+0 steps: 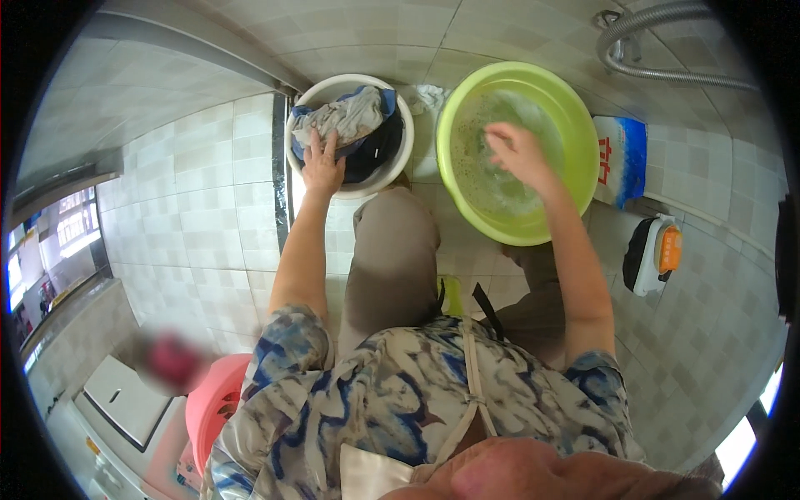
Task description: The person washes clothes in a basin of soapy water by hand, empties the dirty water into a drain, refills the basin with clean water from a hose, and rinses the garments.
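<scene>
My left hand (pixel 322 167) rests with spread fingers on a crumpled grey garment (pixel 359 115). That garment tops blue and black clothes (pixel 375 156) piled in a round white basin (pixel 407 134). To the right stands a larger lime-green plastic basin (pixel 580 119) of cloudy, foamy water (pixel 500 194). Over this water hangs my right hand (pixel 515 150), its fingers bent and slightly apart, with nothing visible in them. Whether its fingertips touch the surface cannot be told. Anything lying below the foam is hidden.
A blue-and-white bag (pixel 628 159) with red writing stands beside the green basin. Nearby is a white-and-black holder (pixel 644 256) with an orange item (pixel 670 249). A metal shower hose (pixel 662 75) hangs at upper right. Behind my left arm are a pink basin (pixel 209 406) and a white lid (pixel 125 400).
</scene>
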### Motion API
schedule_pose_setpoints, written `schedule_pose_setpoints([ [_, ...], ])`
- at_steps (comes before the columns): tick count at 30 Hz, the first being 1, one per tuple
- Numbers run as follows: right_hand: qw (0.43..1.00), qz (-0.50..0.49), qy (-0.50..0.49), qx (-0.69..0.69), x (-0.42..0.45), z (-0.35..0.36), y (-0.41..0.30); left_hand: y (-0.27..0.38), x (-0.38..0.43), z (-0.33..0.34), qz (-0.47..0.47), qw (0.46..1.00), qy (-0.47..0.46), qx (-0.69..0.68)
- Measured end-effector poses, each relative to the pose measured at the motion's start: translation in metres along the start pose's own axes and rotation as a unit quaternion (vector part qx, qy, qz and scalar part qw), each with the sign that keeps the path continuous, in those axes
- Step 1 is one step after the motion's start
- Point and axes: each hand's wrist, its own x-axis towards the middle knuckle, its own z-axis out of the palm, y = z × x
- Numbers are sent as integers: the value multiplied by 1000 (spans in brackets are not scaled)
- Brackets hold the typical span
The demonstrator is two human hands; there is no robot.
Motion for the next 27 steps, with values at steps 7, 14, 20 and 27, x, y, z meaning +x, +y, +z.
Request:
schedule_pose_setpoints([
  [7, 934, 23, 54, -352, 9, -30, 165, 44, 39, -23, 9, 952, -245, 185],
  [14, 859, 179, -299, -374, 22, 47, 157, 163, 46, -59, 86, 979, -125, -138],
  [20, 963, 33, -99, -247, 49, 23, 161, 346, 4, -68, 51, 819, -275, -502],
  [27, 943, 28, 33, -330, 56, 19, 173, 359, -41, -1, 120, 846, -262, -449],
])
